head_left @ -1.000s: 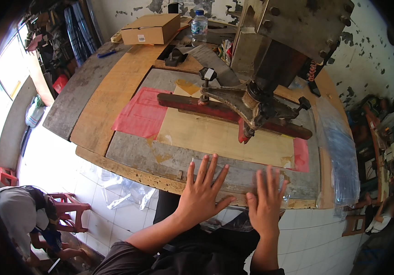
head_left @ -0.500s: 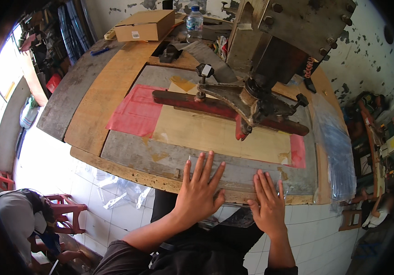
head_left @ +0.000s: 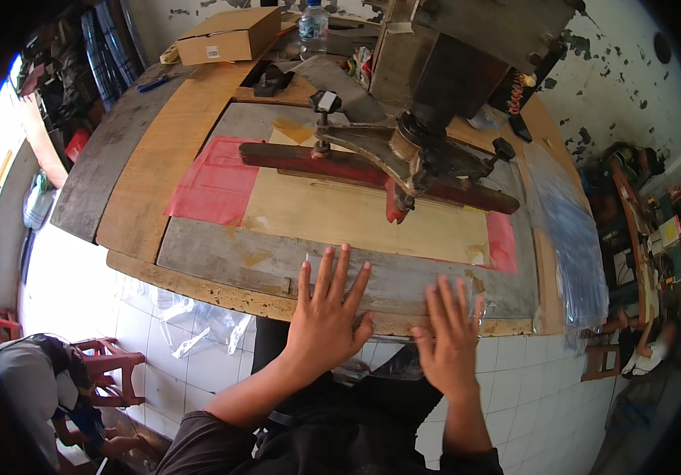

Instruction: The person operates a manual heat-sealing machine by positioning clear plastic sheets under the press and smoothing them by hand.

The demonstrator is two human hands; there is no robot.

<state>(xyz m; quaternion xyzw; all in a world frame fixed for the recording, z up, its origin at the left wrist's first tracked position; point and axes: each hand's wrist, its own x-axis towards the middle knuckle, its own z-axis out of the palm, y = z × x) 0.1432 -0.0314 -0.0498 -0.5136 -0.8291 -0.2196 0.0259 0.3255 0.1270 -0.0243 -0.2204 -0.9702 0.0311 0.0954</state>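
My left hand [head_left: 323, 321] rests with fingers spread on the front part of a grey metal plate [head_left: 198, 252] set into the table. My right hand [head_left: 449, 340] is beside it near the front edge, fingers stretched out and blurred by motion. A thin clear plastic film [head_left: 396, 294] appears to lie under my hands; its outline is hard to make out. Beyond my fingertips lies a cream sheet [head_left: 325, 218], with pink-red pieces at its left [head_left: 214, 182] and right ends. Over the sheet runs the dark red bar [head_left: 293, 161] of a press. Neither hand grips anything.
The heavy press head [head_left: 455, 71] overhangs the table. Clear plastic sheets [head_left: 566, 237] are stacked at the right edge. A cardboard box [head_left: 226, 39] and a water bottle [head_left: 313, 30] stand at the back. Another person [head_left: 36, 388] is at lower left beside a red stool [head_left: 111, 368].
My view has shifted, so the table sits slightly further left and higher. My right hand has slid a little to the right along the front edge; my left hand keeps its place.
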